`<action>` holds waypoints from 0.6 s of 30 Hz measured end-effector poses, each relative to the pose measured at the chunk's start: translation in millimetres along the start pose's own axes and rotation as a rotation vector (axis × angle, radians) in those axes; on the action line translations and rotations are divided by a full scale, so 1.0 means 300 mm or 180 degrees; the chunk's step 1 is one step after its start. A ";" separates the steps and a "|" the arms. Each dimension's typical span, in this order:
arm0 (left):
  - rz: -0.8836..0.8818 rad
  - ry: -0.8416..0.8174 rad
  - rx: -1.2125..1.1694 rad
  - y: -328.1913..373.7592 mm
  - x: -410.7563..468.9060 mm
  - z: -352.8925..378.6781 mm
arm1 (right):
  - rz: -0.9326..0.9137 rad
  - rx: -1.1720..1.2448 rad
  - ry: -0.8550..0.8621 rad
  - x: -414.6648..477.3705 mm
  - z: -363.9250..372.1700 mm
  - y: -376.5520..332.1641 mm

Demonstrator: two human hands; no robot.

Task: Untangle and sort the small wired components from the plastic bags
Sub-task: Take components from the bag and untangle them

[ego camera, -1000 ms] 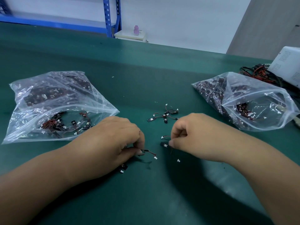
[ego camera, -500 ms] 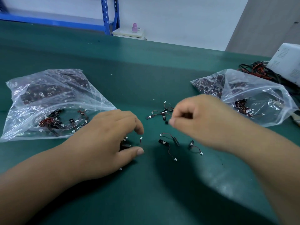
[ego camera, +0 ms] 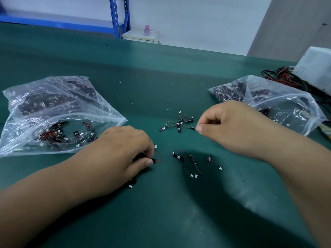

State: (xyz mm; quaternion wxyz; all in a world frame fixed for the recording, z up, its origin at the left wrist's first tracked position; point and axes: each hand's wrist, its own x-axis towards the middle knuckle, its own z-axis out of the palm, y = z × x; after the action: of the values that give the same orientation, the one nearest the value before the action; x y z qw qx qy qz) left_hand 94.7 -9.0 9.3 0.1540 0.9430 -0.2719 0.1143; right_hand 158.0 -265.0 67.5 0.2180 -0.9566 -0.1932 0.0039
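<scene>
Two clear plastic bags lie on the green mat: the left bag (ego camera: 53, 111) and the right bag (ego camera: 279, 104), each holding small black components with thin wires and white plugs. My left hand (ego camera: 121, 149) pinches a small wired component (ego camera: 155, 159) against the mat between thumb and fingers. My right hand (ego camera: 229, 126) pinches the end of another wired component (ego camera: 192, 128) at the right edge of a small sorted cluster (ego camera: 176, 123). Three loose components (ego camera: 188, 161) lie between my hands. One more piece (ego camera: 132, 183) peeks out under my left palm.
A white device (ego camera: 317, 68) and a tangle of red and black cables (ego camera: 281, 77) sit at the far right behind the right bag. A blue shelf post (ego camera: 116, 17) and a white stand with a pink bottle (ego camera: 146, 30) stand beyond the mat (ego camera: 161, 212).
My right hand moved up and away from my left hand, carrying one component to the cluster at the centre. My left hand stayed low, fingers closing again on its piece.
</scene>
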 end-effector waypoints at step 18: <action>0.0180 0.0170 0.0026 0.003 0.006 -0.014 | -0.0554 0.0350 -0.0158 -0.015 0.101 -0.050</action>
State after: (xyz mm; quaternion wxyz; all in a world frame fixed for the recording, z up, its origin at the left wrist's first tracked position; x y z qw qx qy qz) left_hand 95.1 -9.2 14.1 0.1540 0.9322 -0.2938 0.1449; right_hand 145.5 -241.6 46.2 0.2648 -0.9224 -0.2804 0.0192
